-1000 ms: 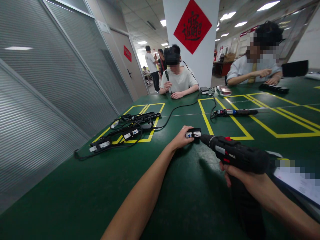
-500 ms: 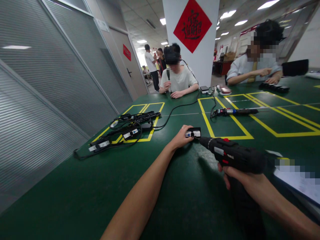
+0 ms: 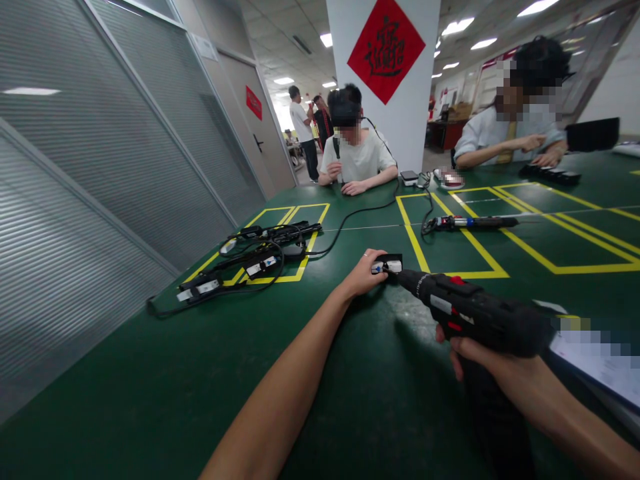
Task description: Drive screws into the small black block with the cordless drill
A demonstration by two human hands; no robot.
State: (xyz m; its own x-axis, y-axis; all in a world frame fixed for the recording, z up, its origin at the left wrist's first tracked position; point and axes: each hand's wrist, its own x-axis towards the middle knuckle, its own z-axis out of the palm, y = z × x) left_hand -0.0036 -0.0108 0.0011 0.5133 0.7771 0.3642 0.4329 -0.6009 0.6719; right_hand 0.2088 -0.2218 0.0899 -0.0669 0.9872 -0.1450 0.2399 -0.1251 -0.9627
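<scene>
My left hand (image 3: 367, 275) is closed on a small black box-like part (image 3: 394, 259) with a white and blue face toward me, on the green table. My right hand (image 3: 477, 355) grips a black cordless drill (image 3: 475, 313) with red accents, its fingers wrapped round the handle. The drill lies nearly level and points left. Its tip is at the lower edge of the white face, close to my left fingers; whether it touches the part I cannot tell.
Black power adapters and cables (image 3: 260, 257) lie at the left. A soldering-iron-like tool (image 3: 473, 223) rests inside yellow tape lines. Papers (image 3: 597, 360) are by my right forearm. Two people (image 3: 360, 150) in headsets sit across the table (image 3: 175, 387), one holding a dark-handled tool.
The drill's rear end has moved slightly right and down, while its tip stays at the part. My left hand holds the part in the same place.
</scene>
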